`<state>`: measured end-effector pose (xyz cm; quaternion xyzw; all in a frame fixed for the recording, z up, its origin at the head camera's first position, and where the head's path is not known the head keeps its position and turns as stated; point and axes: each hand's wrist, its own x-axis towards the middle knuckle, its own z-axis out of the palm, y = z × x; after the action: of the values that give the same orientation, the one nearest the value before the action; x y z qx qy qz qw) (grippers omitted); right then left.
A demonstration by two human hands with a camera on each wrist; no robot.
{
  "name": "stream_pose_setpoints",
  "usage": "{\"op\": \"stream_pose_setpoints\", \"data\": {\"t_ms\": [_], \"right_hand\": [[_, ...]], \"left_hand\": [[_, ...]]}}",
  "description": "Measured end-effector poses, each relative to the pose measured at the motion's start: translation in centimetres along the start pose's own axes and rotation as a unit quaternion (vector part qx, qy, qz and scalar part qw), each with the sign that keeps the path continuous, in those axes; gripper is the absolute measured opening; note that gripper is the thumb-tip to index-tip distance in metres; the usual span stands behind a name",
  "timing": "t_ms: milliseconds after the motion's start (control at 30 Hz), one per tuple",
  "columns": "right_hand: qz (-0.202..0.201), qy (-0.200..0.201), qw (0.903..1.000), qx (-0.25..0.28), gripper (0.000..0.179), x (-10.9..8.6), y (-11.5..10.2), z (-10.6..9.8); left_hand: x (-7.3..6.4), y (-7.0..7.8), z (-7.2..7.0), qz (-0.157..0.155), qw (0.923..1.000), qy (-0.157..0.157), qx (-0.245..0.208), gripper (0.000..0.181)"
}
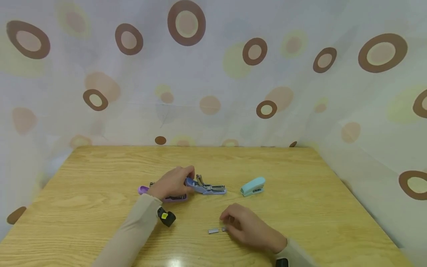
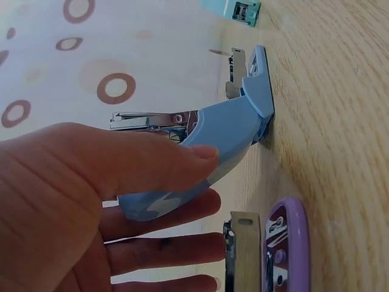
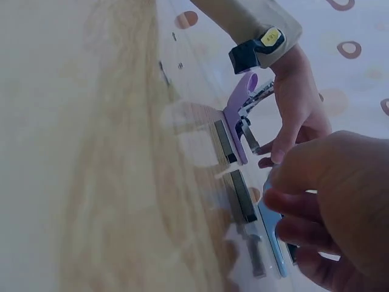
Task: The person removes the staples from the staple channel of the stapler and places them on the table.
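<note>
My left hand [image 1: 171,183] pinches the raised top arm of a blue stapler [image 2: 225,137] between thumb and index finger. That stapler is folded wide apart, its metal magazine showing, and its base is at the table. Below the other left fingers in the left wrist view lies a purple stapler [image 2: 298,243], also opened up; my hand partly covers it in the head view. My right hand [image 1: 250,228] is over the table with loosely bent fingers, nothing visible in them. By its fingertips lie two short staple strips [image 1: 213,230], one partly behind the fingers.
A closed teal stapler [image 1: 253,186] stands on the wooden table [image 1: 300,207], to the right of the blue one. Behind the table's far edge is a pale curtain [image 1: 213,74] with brown circles.
</note>
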<state>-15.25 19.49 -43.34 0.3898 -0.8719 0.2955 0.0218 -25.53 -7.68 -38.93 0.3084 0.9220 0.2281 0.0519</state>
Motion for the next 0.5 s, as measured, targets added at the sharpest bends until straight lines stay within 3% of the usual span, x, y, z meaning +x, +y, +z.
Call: {"op": "stream_pose_setpoints", "data": {"t_ms": [167, 267, 400, 500], "right_hand": [[-0.017, 0.080, 0.9967, -0.002, 0.018, 0.2, 1.1, -0.5], [-0.038, 0.141, 0.9889, -0.027, 0.020, 0.3, 2.0, -1.1], [-0.054, 0.199, 0.9764, -0.064, 0.024, 0.3, 3.2, -2.1], [-0.055, 0.229, 0.9690, -0.076, 0.024, 0.4, 4.0, -3.1]], "left_hand": [[0.0, 0.2, -0.2, 0.005, 0.9997, -0.005, -0.021, 0.028], [0.0, 0.2, 0.0, 0.021, 0.9995, -0.002, -0.025, 0.037], [-0.2, 0.2, 0.0, 0.021, 0.9990, 0.022, -0.034, 0.052], [-0.3, 0.5, -0.3, 0.024, 0.9975, 0.052, -0.042, 0.052]]}}
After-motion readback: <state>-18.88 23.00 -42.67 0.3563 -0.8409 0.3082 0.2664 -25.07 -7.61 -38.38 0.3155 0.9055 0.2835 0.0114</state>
